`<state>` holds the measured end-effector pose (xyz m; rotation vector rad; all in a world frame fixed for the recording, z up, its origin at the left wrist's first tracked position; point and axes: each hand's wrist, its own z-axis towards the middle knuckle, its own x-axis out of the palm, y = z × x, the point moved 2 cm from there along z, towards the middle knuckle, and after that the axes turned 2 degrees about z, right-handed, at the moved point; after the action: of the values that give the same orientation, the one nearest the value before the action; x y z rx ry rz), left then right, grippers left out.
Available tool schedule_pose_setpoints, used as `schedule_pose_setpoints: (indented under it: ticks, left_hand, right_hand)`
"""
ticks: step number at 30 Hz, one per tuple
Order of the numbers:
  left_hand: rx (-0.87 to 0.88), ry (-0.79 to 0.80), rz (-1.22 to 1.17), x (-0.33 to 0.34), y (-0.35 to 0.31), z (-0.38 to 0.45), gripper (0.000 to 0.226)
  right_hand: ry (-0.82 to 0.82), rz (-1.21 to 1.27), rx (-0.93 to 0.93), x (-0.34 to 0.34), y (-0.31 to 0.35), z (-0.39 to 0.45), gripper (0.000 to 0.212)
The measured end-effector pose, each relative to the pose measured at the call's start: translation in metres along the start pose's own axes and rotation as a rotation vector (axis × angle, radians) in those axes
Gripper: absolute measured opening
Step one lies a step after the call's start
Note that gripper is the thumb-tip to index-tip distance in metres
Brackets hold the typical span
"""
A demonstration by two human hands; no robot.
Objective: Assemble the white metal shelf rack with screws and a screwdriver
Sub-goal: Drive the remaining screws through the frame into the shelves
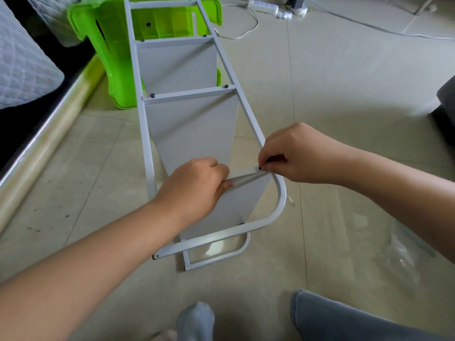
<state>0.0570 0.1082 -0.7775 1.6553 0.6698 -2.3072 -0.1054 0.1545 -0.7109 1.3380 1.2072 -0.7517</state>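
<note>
No writing shows on anything here. At far left a quilted mattress point(22, 62) lies beside a green plastic stool point(110, 45), which the far end of the white rack point(187, 124) leans against. The rack lies on the tiled floor point(344, 94) before me. My left hand point(194, 185) grips the nearest shelf's edge; my right hand point(293, 156) pinches a black screw point(259, 168) at the rack's side tube. A clear plastic bag point(406, 247) lies right, a power strip point(263, 7) far behind.
</note>
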Motion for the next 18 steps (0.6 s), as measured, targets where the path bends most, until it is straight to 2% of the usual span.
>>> schedule_pose_setpoints:
  ticks: [4, 7, 13, 18]
  left_hand:
    - [-0.047, 0.013, -0.103, -0.002, 0.0, 0.0, 0.037]
    - [-0.113, 0.062, -0.083, -0.001, -0.001, 0.001, 0.049]
    - [-0.208, 0.146, -0.087, -0.002, -0.002, 0.001, 0.047]
    - [-0.228, 0.188, -0.057, -0.004, -0.003, 0.002, 0.043]
  right_hand:
    - [0.135, -0.224, 0.044, 0.002, 0.011, 0.01, 0.018]
    - [0.152, -0.336, 0.069, 0.008, 0.015, 0.014, 0.016]
    - [0.161, -0.338, 0.118, 0.01, 0.012, 0.013, 0.017]
    - [0.193, -0.246, 0.063, -0.004, 0.01, 0.003, 0.031]
